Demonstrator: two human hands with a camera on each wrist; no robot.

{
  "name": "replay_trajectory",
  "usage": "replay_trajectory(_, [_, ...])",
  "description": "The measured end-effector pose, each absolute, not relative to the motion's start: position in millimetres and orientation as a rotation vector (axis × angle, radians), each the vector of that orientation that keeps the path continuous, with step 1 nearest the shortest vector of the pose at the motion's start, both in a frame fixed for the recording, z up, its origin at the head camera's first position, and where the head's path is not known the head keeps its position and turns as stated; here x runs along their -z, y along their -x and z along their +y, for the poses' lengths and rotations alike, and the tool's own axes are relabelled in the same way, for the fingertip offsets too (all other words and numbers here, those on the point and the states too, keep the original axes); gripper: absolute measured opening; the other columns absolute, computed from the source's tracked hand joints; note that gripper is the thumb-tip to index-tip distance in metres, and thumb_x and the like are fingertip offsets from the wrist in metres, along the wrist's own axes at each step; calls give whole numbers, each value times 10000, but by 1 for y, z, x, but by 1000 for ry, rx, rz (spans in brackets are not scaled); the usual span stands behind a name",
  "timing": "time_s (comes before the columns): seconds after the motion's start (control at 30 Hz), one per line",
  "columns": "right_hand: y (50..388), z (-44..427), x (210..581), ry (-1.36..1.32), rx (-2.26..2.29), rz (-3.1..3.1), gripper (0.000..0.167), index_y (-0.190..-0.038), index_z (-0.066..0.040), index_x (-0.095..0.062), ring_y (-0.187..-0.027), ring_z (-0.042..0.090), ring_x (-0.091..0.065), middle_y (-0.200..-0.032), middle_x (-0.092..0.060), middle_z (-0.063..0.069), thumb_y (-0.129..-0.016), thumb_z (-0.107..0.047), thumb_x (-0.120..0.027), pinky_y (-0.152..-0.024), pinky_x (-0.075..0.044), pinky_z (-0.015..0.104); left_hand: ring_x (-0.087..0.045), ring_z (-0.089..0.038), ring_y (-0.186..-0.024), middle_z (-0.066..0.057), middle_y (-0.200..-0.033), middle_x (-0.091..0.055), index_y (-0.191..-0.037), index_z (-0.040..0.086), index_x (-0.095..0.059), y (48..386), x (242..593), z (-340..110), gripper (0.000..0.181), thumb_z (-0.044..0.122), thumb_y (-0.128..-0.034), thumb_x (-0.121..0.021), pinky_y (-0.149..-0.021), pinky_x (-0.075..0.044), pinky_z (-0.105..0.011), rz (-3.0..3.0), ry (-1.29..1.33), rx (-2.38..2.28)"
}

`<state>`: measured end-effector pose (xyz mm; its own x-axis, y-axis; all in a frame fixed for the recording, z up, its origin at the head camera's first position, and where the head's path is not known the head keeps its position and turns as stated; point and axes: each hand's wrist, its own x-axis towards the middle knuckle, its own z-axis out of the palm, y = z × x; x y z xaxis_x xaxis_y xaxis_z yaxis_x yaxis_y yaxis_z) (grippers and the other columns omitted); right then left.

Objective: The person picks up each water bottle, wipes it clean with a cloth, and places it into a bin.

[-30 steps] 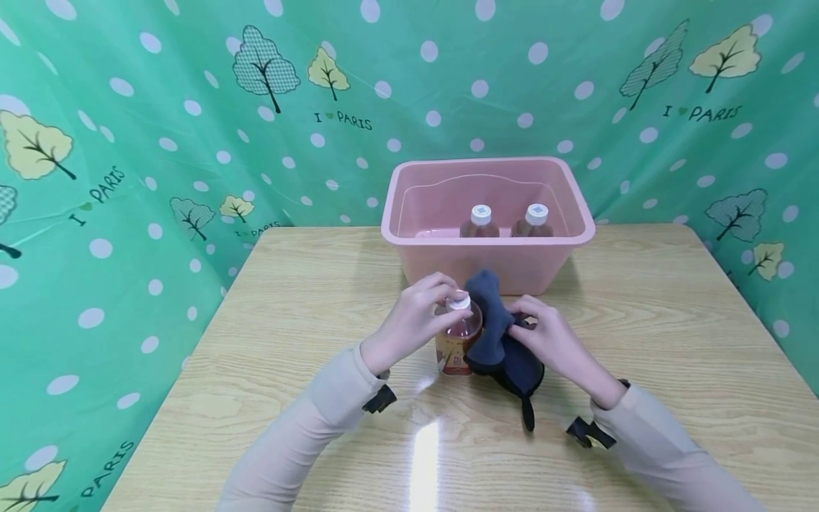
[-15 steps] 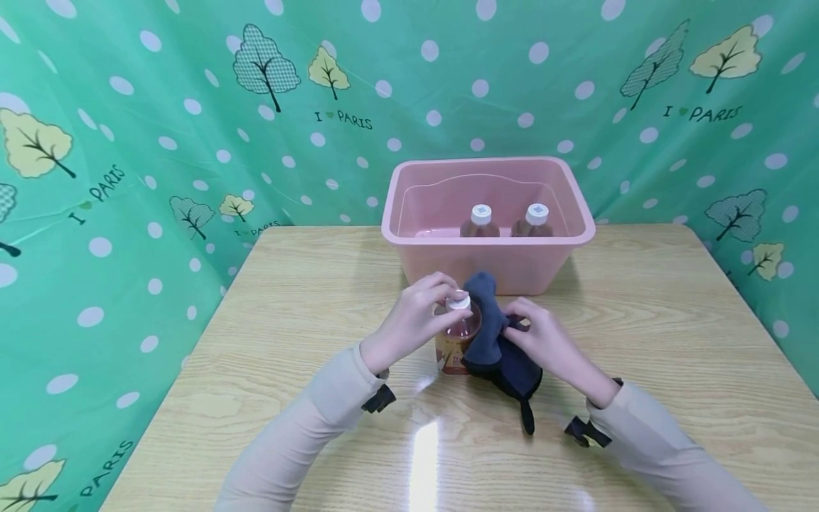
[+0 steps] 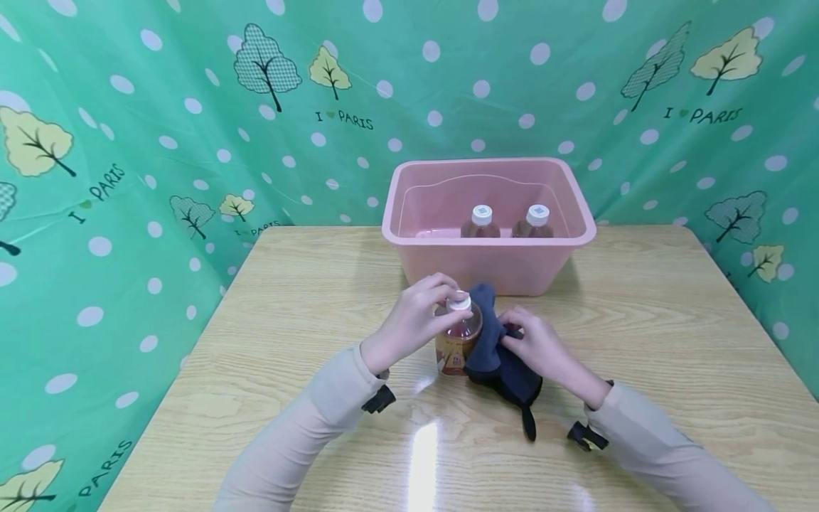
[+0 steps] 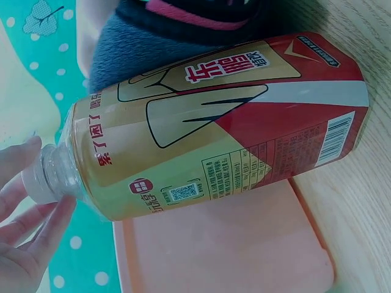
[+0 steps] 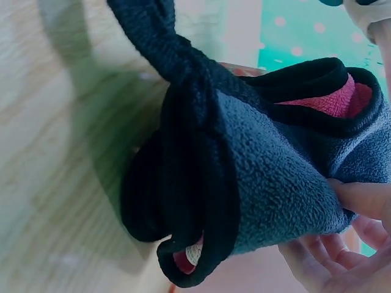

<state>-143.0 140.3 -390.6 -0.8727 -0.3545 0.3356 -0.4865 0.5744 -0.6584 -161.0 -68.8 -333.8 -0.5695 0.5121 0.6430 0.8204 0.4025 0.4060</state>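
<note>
Bottle (image 3: 454,348) upright on a wooden table (image 3: 307,306), in front of a pink tub (image 3: 486,263), white cap (image 3: 458,304) pinched in the fingers of the left hand (image 3: 416,315). Right beside it, soft blue cloth (image 3: 489,345) with black edges and pink inside, pinched between thumb and fingers of the right hand (image 3: 540,348). Two more bottles (image 3: 481,229) with white caps inside the tub.

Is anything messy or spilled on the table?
No spill shows. The one messy thing is the blue-and-black cloth, pinched in the right hand: it's crumpled beside the bottle, its pink inside peeking out. The bottle stands upright.
</note>
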Motion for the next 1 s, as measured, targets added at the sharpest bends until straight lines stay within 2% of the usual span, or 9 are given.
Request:
replay_trajectory(0.3, [144,140,402,-662,-1186,-2738,177,-846,26,-613,-795,238,-554,-860,-584,114,-710,140,-615,-683,-476,373,-552,-107,-724,-49,-839,-581,-828,18,-654,161,334,-68,152,120,-735,-718,-650,-455,-113,-2241,1144,1014])
replay_trajectory(0.7, [148,139,420,-669,-1112,-2790,163,-797,-14,-593,-700,173,-505,-783,-558,65,-703,116,-628,-608,-438,319,-553,-105,-723,-46,-840,-582,-830,21,-650,160,334,-69,153,119,-735,-718,-647,-452,-115,-2246,1135,1021])
replay_trajectory(1.0, [147,138,417,-649,-1119,-2794,159,-812,-5,-595,-738,206,-542,-805,-568,85,-712,115,-629,-638,-469,350,-551,-104,-721,-44,-838,-583,-824,23,-647,161,335,-69,150,123,-736,-717,-647,-452,-118,-2247,1136,1010])
